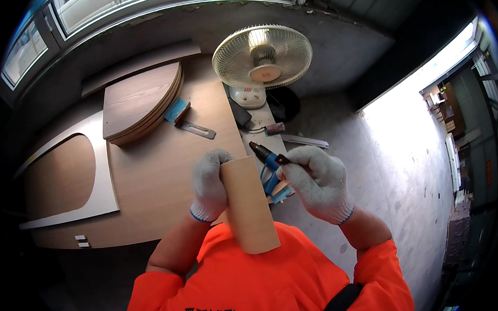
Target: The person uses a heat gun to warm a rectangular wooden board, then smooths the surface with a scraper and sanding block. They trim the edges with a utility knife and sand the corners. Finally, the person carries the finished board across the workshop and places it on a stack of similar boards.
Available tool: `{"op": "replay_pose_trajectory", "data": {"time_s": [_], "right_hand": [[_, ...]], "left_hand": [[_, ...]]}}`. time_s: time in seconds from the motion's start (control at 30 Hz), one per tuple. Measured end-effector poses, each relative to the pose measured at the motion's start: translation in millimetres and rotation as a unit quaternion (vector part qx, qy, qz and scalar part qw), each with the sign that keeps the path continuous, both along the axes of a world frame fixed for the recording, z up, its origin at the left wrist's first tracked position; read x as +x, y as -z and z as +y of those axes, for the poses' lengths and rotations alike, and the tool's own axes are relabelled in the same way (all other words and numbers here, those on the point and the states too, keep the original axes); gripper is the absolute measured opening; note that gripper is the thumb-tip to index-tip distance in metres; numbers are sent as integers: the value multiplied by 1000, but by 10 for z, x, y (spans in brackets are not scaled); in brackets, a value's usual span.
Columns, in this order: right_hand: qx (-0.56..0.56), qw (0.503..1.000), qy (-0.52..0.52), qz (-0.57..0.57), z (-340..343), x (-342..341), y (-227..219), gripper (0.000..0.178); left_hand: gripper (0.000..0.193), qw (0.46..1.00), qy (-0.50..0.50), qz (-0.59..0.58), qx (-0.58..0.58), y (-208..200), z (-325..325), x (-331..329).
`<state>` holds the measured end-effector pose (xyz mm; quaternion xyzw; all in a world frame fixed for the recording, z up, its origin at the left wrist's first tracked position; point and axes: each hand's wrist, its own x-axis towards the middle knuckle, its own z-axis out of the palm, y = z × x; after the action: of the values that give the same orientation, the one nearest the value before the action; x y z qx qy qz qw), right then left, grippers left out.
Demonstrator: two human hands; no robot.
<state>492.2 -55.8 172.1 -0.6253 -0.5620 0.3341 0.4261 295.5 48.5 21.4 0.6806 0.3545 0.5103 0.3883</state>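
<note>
My left hand (210, 182), in a light knit work glove, is closed on the left edge of a wood-grain panel (251, 208). The panel is narrow, slightly curved, and tilted in front of my chest. My right hand (317, 183), gloved the same way, pinches a small dark flat piece (282, 159) between thumb and fingers. Just left of those fingers is a blue and black heat gun (270, 159), its nozzle pointing to the far left. The panel and my right hand hide part of the gun and its surroundings, so I cannot tell what supports it.
A wood-grain table (166, 176) carries a stack of rounded boards (141, 102), a slotted metal plate (198, 130), a blue block (176, 111) and a white frame (106, 178). A fan (262, 57) stands beyond a narrow side surface. Grey floor (366, 167) lies to the right.
</note>
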Motion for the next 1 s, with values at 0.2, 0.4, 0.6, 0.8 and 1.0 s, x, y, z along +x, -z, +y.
{"op": "replay_pose_trajectory", "data": {"time_s": [0.2,0.4,0.6,0.8,1.0], "right_hand": [[1,999,-28,-43,473,-102,-89,13],[-8,982,-31,-188,415,-256,-157,14],[13,983,-59,-175,365,-247,-138,13],[39,977,-58,-201,357,-344,-111,13],[70,970,-3,-234,353,-210,-56,12]], "left_hand": [[19,976,46,-135,-166,-187,-79,53],[28,991,59,-98,-62,-311,-283,131],[23,993,68,-89,25,-326,-280,91],[20,988,94,-119,-12,-306,-286,84],[14,986,108,-126,-4,-316,-277,85]]}}
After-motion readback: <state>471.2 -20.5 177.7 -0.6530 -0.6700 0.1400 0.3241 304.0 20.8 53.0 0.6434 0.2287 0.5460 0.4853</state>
